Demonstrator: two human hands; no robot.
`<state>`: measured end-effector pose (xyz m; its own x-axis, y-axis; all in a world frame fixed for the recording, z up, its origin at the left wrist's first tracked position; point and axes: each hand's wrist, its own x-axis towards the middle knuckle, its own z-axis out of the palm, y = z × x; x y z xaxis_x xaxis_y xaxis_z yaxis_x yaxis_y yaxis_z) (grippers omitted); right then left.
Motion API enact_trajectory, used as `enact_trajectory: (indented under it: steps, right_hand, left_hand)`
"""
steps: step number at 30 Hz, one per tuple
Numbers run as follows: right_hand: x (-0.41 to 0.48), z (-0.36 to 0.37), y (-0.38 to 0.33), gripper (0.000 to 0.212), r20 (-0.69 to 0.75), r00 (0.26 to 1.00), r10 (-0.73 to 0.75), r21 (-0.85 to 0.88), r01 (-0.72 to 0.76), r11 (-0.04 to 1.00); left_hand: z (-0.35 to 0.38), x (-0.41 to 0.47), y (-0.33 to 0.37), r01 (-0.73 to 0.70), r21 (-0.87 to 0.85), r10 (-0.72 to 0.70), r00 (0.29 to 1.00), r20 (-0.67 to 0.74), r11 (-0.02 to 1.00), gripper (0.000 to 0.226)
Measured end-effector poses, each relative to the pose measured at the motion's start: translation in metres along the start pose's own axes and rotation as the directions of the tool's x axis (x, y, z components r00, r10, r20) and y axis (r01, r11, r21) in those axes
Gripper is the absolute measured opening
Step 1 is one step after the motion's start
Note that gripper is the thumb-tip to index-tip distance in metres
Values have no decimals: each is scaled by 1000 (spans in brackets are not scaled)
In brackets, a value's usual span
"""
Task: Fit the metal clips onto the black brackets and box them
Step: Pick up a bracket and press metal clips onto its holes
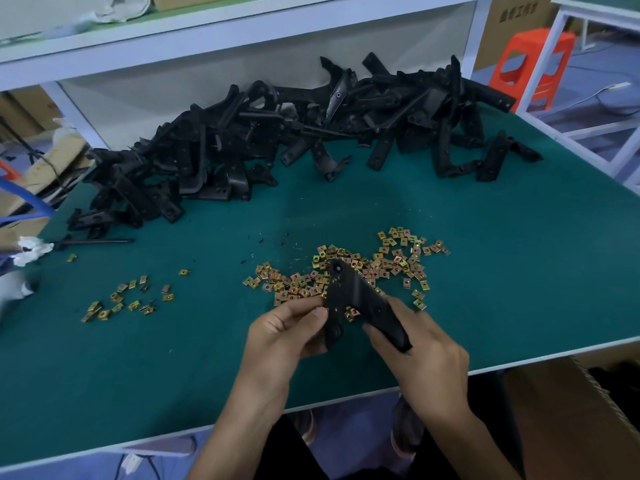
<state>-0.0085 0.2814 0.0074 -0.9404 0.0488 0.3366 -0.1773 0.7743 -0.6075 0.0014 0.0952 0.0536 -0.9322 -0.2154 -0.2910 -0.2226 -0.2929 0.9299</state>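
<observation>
Both my hands hold one black bracket [349,292] just above the green table, in front of a spread of brass-coloured metal clips [349,268]. My left hand [287,330] pinches the bracket's lower left end with thumb and fingers. My right hand [422,348] grips its lower right arm. A clip [351,313] shows in the gap between the bracket's two arms; whether it sits on the bracket I cannot tell. A large heap of black brackets [277,143] lies along the back of the table.
A smaller scatter of clips [128,299] lies at the left of the green table [519,254]. A cardboard box [568,420] stands below the table's front right edge. A white shelf [173,36] runs overhead, and an orange stool [533,64] stands beyond the far right.
</observation>
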Motion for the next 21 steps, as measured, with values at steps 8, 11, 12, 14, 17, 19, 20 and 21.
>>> enact_trajectory:
  steps: [8,11,12,14,17,19,20,21]
  right_hand:
    - [1,0,2,44,-25,998,-62,-62,60,996]
    - [2,0,3,45,-12,997,-77,-72,76,995]
    - [2,1,3,45,-12,996,-86,-73,85,994]
    - [3,1,5,45,-17,994,-112,-81,110,991]
    - [3,2,6,45,-19,991,-132,-102,129,986]
    - [3,3,6,45,-31,990,-136,-110,132,985]
    - [3,3,5,45,-35,990,-135,-114,130,985]
    - [3,4,5,45,-39,991,-129,-117,124,985]
  left_hand:
    - [-1,1,2,-49,128,45,998,36,991,19]
    - [-3,4,6,-44,171,30,996,85,984,22]
    - [-4,5,8,-38,183,19,994,104,982,22]
    - [-3,6,11,-24,212,-5,991,137,977,24]
    - [0,6,12,-7,258,-29,990,136,966,22]
    - [2,6,11,-1,281,-32,993,114,960,18]
    - [2,6,9,-1,291,-30,994,102,957,16]
    - [3,6,7,3,294,-31,995,91,956,14]
